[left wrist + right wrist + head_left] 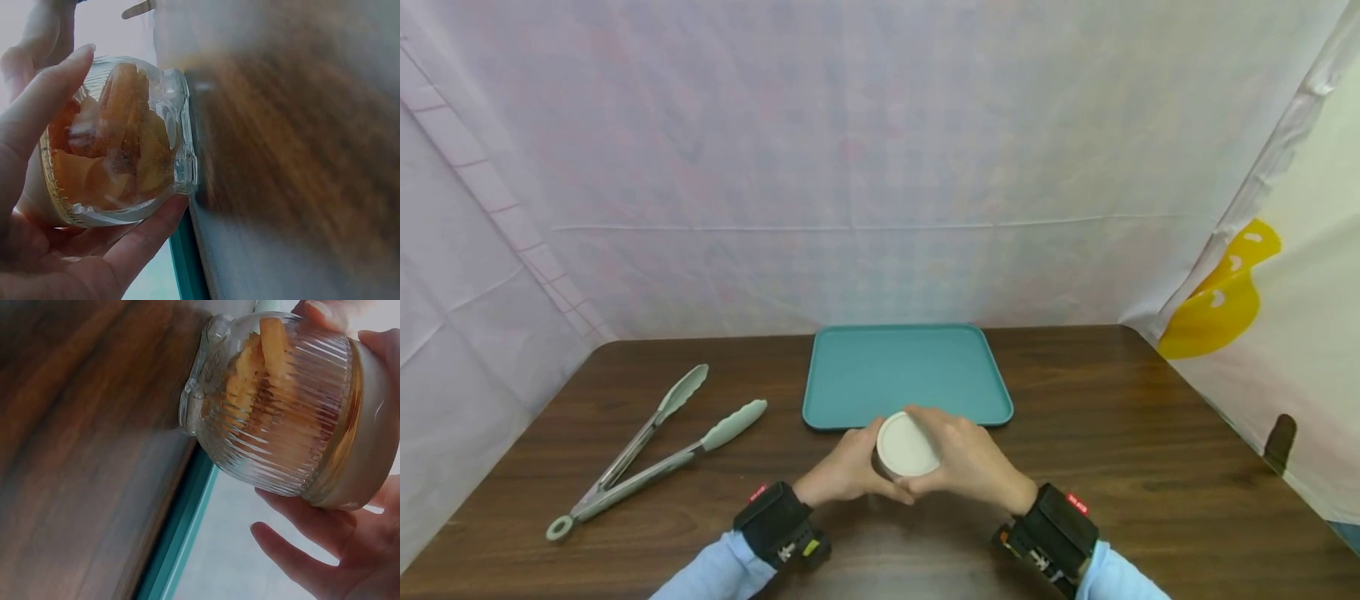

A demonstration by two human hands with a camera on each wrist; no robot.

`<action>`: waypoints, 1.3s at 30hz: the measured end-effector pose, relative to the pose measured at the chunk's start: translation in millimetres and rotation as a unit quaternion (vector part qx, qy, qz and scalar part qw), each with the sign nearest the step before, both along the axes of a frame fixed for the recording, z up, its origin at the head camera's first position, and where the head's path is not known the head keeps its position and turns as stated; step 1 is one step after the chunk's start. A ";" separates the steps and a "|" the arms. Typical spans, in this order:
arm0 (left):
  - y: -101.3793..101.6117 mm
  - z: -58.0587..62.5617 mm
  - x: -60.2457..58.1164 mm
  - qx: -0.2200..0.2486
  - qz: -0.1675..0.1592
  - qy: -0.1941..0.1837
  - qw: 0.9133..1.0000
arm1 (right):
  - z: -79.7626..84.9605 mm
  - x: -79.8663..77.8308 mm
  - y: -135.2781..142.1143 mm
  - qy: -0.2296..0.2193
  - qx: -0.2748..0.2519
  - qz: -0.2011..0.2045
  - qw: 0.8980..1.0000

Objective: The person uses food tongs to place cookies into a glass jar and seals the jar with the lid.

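Observation:
A ribbed glass jar [128, 140] with a cream lid [907, 445] stands upright on the table between both hands, just in front of the tray. Orange-brown pieces show through its glass in both wrist views. My left hand [853, 467] grips the jar from the left, its thumb across the near side of the glass in the left wrist view. From the right, my right hand [962, 454] curls round the jar's top, with fingers at the lid and its gold-coloured band [345, 440]. In the head view the hands and lid hide most of the glass.
A teal tray [902, 367] lies at the back middle of the dark wooden table [1112, 442]. Spread metal tongs [643, 477] with pale green tips and grips lie on the left. White curtains [850, 167] hang along the table's back and sides.

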State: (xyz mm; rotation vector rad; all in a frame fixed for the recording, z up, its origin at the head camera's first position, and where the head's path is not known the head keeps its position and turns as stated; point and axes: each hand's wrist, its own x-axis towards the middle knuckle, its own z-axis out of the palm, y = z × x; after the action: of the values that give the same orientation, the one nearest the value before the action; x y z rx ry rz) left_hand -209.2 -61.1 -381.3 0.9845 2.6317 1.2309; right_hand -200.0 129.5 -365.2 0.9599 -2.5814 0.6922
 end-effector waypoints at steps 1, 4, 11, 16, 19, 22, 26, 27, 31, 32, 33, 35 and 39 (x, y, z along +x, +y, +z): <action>0.1 0.2 0.0 0.000 0.000 0.001 1.000 | -0.4 0.1 -0.2 0.003 0.002 -0.005 1.000; -0.4 0.6 0.3 0.002 -0.002 0.001 1.000 | -1.4 0.6 -1.3 0.011 0.003 -0.015 1.000; -2.3 0.6 -1.8 -0.008 -0.006 0.005 1.000 | -3.3 3.5 -3.2 0.007 -0.018 -0.002 1.000; -3.5 1.4 -3.6 -0.011 -0.018 -0.019 1.000 | -1.8 -0.1 2.0 -0.088 -0.025 0.044 0.995; -3.7 1.8 -3.8 -0.009 -0.025 -0.023 0.999 | 0.8 -5.8 7.0 -0.147 -0.031 0.074 0.986; -3.8 1.9 -3.3 -0.007 -0.026 -0.024 0.999 | 2.2 -11.9 9.6 -0.174 -0.040 0.104 0.978; -2.2 1.8 -2.7 -0.006 -0.014 -0.017 1.000 | 1.3 -15.8 8.2 -0.164 -0.039 0.104 0.980; -1.8 1.7 -2.4 -0.005 -0.011 -0.015 1.000 | 1.2 -15.8 7.5 -0.160 -0.039 0.097 0.982; -0.8 1.8 -1.4 -0.003 -0.002 -0.008 1.000 | 2.3 -13.7 4.8 -0.147 -0.045 0.077 0.985; -0.9 1.9 -0.9 -0.002 -0.002 -0.010 1.000 | 2.4 -13.1 4.4 -0.140 -0.045 0.073 0.986; -0.8 2.0 -0.5 -0.001 -0.001 -0.011 1.000 | 2.3 -12.4 4.0 -0.133 -0.045 0.069 0.988; -0.7 1.9 -0.1 -0.001 0.001 -0.010 1.000 | 1.7 -10.9 3.2 -0.117 -0.044 0.061 0.990; -0.1 1.3 0.2 0.000 0.002 -0.009 1.000 | -0.1 -8.8 1.7 -0.093 -0.044 0.047 0.994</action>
State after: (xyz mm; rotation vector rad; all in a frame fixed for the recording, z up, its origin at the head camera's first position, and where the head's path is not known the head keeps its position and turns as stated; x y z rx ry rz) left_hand -209.0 -61.2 -380.0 0.9642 2.6222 1.2339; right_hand -208.8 131.2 -365.4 1.0387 -2.6517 0.9548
